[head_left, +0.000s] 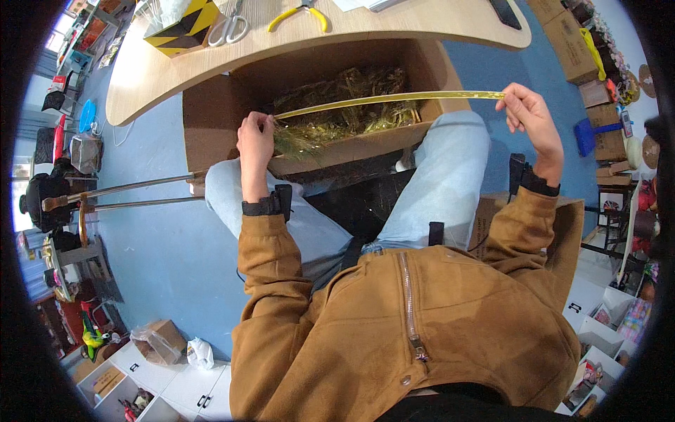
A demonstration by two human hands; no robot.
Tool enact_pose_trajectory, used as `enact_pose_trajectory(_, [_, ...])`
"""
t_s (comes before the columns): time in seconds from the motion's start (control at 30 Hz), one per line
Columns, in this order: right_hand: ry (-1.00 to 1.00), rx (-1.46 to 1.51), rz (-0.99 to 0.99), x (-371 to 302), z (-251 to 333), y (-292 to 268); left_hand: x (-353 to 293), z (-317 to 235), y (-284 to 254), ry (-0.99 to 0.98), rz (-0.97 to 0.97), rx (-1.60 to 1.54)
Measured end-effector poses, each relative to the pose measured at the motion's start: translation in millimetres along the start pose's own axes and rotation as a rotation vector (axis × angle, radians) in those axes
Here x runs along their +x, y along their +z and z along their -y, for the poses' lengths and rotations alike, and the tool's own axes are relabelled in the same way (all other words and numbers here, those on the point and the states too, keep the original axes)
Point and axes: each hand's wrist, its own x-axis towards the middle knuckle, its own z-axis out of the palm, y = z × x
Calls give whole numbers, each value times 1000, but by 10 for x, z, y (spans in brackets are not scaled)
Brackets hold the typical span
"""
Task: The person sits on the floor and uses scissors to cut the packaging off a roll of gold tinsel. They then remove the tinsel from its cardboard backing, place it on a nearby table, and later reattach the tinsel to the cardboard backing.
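Note:
A long, narrow, shiny yellow strip (387, 100) is stretched nearly level in front of me, rising slightly to the right. One end is pinched in my left hand (255, 137), above the left part of an open cardboard box (211, 133). My right hand (526, 112) grips the other end between thumb and fingers, out past the box's right side. Below the strip, a heap of gold and green tinsel-like material (351, 98) fills much of the box. The box stands at my knees, partly under the table.
On the wooden table (422, 32) lie yellow-handled pliers (316, 17), scissors (228, 29) and a black-and-yellow striped container (184, 32). Metal poles (133, 188) jut out left of my knee. Another cardboard box (568, 243) stands by my right elbow. Stacked boxes line the right side.

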Motion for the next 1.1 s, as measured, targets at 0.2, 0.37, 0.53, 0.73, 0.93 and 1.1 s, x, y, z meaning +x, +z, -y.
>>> enact_pose_trajectory(0.2, [-32,-272,297,376,300,924,-458,-1150,145,626,123,-421])
enact_pose_trajectory(0.37, [-62,-266,302,520,457,1372,-771,-1691,-6,389,602,-824])
enact_pose_trajectory(0.53, [31,-310,251,504,542,1192,-689,-1427,-230,243,636,-615])
enact_pose_trajectory(0.73, [-102,-317,311,693,552,1381,-790,-1450,-107,264,681,-926])
enact_pose_trajectory(0.93, [-439,-669,-348,1486,449,1197,-773,-1337,-155,229,398,-855])
enact_pose_trajectory(1.1, [-567,-907,-547,2265,323,1286,-781,-1284,-193,186,366,-908])
